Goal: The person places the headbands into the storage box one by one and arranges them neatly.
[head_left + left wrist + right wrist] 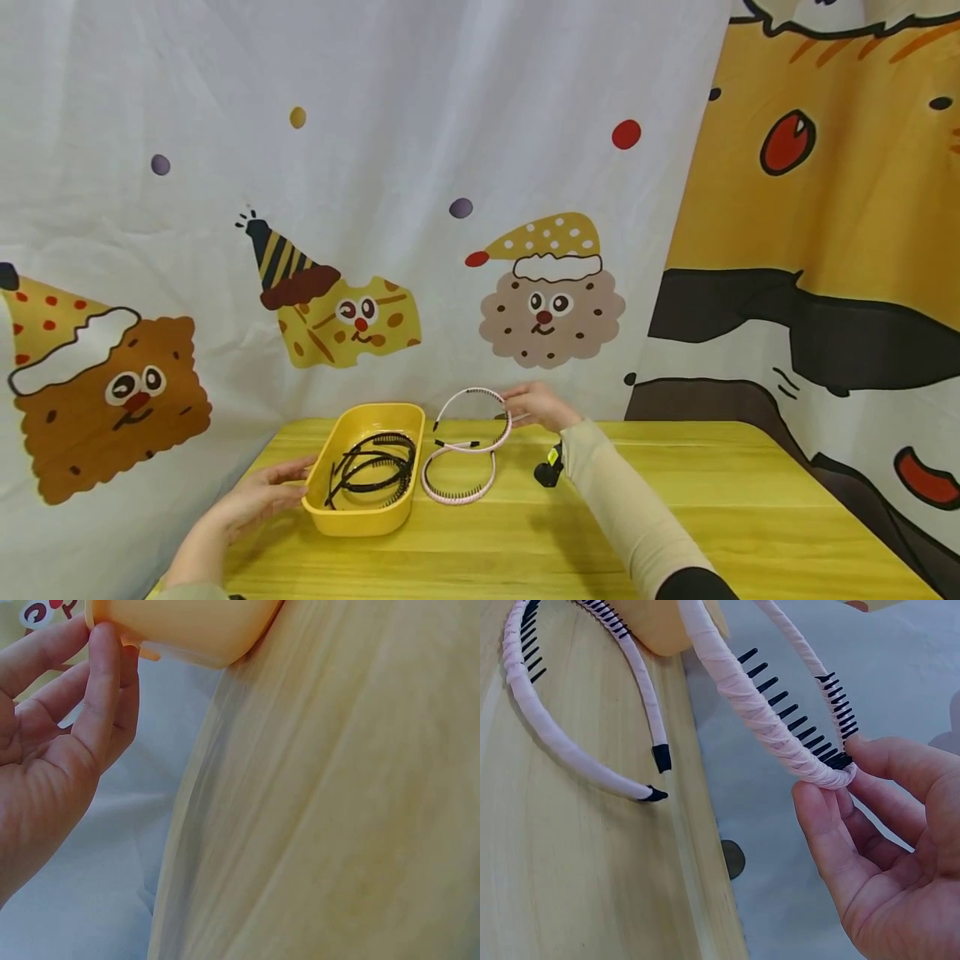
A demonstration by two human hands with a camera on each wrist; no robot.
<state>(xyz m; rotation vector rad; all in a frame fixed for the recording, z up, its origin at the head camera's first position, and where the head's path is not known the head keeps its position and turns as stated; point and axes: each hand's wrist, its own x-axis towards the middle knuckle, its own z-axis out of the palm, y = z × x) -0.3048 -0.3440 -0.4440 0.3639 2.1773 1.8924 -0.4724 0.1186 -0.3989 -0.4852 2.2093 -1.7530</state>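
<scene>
A pink wrapped headband with black comb teeth (pixel 769 724) is pinched between the thumb and fingers of my right hand (pixel 542 406), raised above the table's far side. Another pink headband (pixel 459 498) lies on the table below it, right of the yellow basket (pixel 365 522). Several black headbands (pixel 375 475) lie tangled inside that basket. My left hand (pixel 262 497) holds the basket's left rim with its fingertips, seen close in the left wrist view on the rim (pixel 88 613).
A small black object with a yellow mark (pixel 550 468) shows beside my right forearm. The wooden table (pixel 720 492) ends at a curtain (pixel 450 108) printed with cartoon biscuits and cheese.
</scene>
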